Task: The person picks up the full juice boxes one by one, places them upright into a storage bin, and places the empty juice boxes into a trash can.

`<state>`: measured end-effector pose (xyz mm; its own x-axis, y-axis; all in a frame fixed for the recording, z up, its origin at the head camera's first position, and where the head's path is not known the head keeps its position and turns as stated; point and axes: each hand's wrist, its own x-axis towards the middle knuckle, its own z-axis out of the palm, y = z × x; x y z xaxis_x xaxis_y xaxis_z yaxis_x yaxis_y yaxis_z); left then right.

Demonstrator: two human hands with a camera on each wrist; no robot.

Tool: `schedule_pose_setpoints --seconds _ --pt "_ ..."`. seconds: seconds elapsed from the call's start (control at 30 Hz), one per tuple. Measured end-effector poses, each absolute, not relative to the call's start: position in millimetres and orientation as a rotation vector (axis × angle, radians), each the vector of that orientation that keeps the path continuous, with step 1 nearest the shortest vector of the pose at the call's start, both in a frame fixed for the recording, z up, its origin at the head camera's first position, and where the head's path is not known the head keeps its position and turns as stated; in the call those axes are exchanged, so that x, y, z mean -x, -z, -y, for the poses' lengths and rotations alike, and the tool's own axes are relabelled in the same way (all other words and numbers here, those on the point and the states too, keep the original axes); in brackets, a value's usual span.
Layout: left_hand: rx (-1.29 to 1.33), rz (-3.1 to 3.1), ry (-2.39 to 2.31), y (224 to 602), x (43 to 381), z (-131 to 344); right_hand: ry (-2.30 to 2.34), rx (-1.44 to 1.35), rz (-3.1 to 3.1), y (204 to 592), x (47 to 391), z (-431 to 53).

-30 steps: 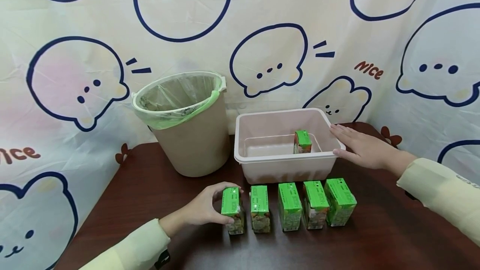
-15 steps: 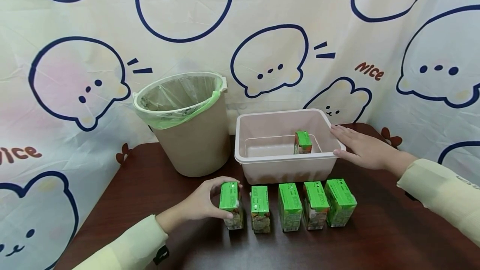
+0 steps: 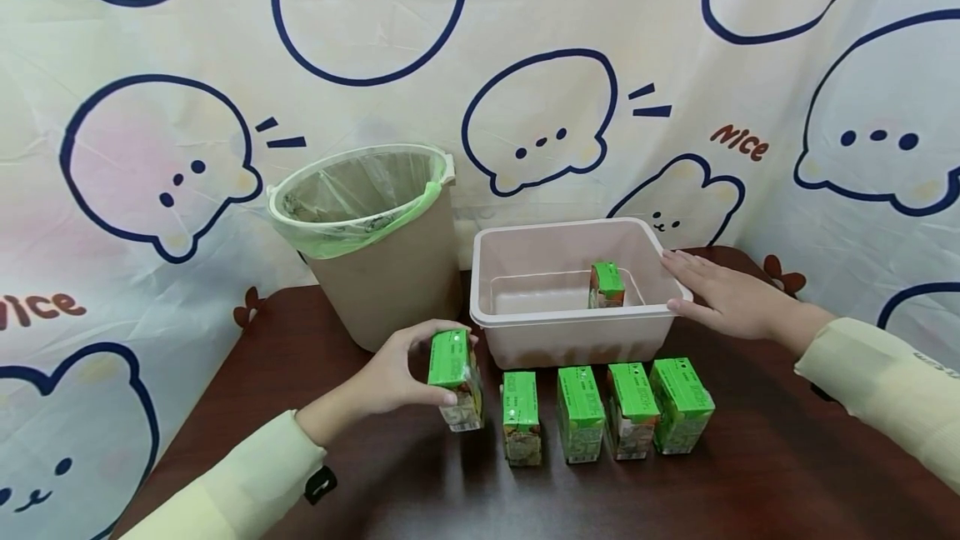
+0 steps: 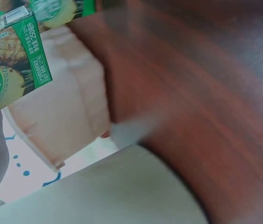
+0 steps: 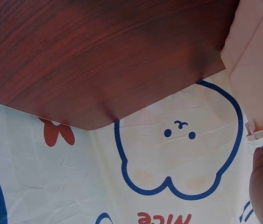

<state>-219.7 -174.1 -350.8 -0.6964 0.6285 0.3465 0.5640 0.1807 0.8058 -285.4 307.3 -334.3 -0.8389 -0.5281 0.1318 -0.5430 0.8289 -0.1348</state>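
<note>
My left hand (image 3: pixel 392 372) grips a green-topped juice box (image 3: pixel 448 361) from its left side, thumb in front and fingers behind. The box is lifted off the dark table and tilts slightly. In the left wrist view the juice box (image 4: pixel 17 60) shows a pineapple picture on its side. My right hand (image 3: pixel 723 297) rests with straight fingers on the right rim of a pale pink plastic bin (image 3: pixel 570 340). One juice box (image 3: pixel 606 283) stands inside that bin. Several more boxes stand in a row in front of it, the nearest to my left hand being a juice box (image 3: pixel 521 415).
A tall beige trash can (image 3: pixel 390 290) with a green liner bag stands left of the pink bin, close behind my left hand. A cartoon-printed cloth (image 3: pixel 540 7) hangs behind the dark wooden table (image 3: pixel 600 507).
My left hand has raised the leftmost juice box off the table, moving it up and slightly left. My right hand and the other boxes have stayed in place.
</note>
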Motion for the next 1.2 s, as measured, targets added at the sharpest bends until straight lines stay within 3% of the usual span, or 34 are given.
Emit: schedule_pose_setpoints --seconds 0.77,1.2 --pt "-1.370 -2.232 -1.721 278.6 249.7 142.7 -0.264 -0.861 2.911 337.6 286.6 -309.4" --pt "-1.284 -2.351 -1.754 252.4 282.2 94.6 -0.268 -0.863 2.918 335.2 284.1 -308.1"
